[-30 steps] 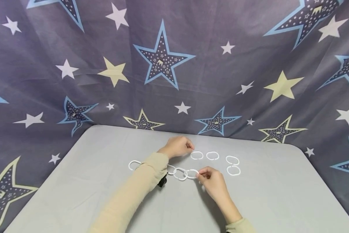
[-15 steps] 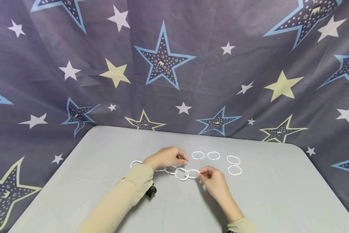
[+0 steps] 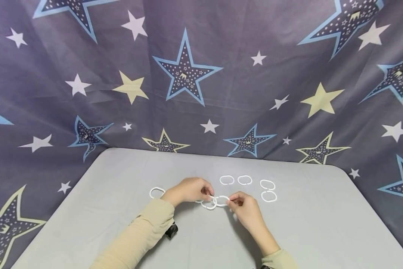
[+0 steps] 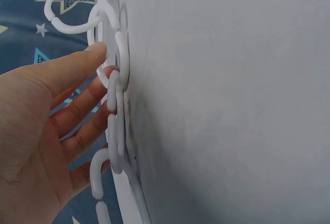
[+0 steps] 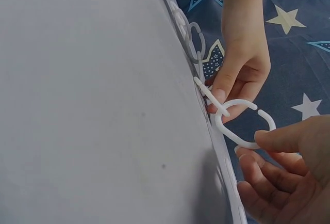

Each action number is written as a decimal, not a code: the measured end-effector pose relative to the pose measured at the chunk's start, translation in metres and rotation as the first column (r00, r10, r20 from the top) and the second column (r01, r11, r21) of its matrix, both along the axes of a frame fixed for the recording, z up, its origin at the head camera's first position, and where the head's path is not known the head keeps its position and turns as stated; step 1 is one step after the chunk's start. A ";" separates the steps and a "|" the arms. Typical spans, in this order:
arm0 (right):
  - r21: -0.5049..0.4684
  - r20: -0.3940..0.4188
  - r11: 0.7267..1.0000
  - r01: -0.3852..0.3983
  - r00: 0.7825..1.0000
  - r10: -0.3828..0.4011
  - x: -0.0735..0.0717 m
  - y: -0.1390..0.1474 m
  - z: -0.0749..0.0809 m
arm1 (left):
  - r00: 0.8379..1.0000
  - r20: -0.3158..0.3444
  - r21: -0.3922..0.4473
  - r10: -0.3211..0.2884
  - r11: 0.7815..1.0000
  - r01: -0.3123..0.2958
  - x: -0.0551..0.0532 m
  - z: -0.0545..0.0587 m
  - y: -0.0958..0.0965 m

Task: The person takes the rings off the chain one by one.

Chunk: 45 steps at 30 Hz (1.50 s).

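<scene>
- A white chain (image 4: 113, 131) is held near its right end by both hands over the bench (image 3: 87, 190).
- The grip of the right hand (image 3: 246, 209) is clamped on the end link (image 5: 221, 127); the pinch between thumb and index finger, and the gap in that link, are shown far better from the right wrist than from the head.
- The grip of the left hand (image 3: 191, 189) is closed on the second link (image 5: 211, 96), which is threaded through the end link.
- From the left wrist, the end link is seen raised off the bench, and links mostly covered by the left hand in the head view are revealed beside its fingers.
- Only from the head are four further links (image 3: 226, 176) clearly seen beyond the hands; two are set apart, two meet, and whether those are joined cannot be told.
- A link beside the left sleeve (image 3: 144, 231) is also shown there, its connection hidden by the arm.
</scene>
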State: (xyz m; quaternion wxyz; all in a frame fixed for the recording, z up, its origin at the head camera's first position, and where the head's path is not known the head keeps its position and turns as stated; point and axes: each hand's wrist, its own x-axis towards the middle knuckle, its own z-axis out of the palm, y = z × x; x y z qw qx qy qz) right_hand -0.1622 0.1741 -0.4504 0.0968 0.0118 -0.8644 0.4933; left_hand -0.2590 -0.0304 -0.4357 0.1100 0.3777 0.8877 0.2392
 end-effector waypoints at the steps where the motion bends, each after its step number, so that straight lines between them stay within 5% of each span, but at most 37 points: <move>1: 0.001 0.001 1.000 0.002 1.000 -0.002 0.000 0.000 0.000 | 1.000 -0.004 -0.004 -0.001 1.000 0.001 0.000 -0.001 0.001; 15: 0.030 -0.029 1.000 0.004 1.000 -0.003 0.000 0.000 0.002 | 0.996 -0.034 0.029 0.088 0.996 -0.087 0.007 -0.001 0.003; 24: 0.019 -0.041 1.000 0.004 0.999 -0.004 -0.001 -0.001 0.003 | 0.980 -0.068 0.133 0.185 0.975 -0.175 0.016 0.001 -0.002; 45: -0.061 0.024 0.998 -0.019 1.000 0.020 0.005 -0.014 0.001 | 0.947 -0.134 0.238 0.292 0.937 -0.255 0.026 -0.003 -0.010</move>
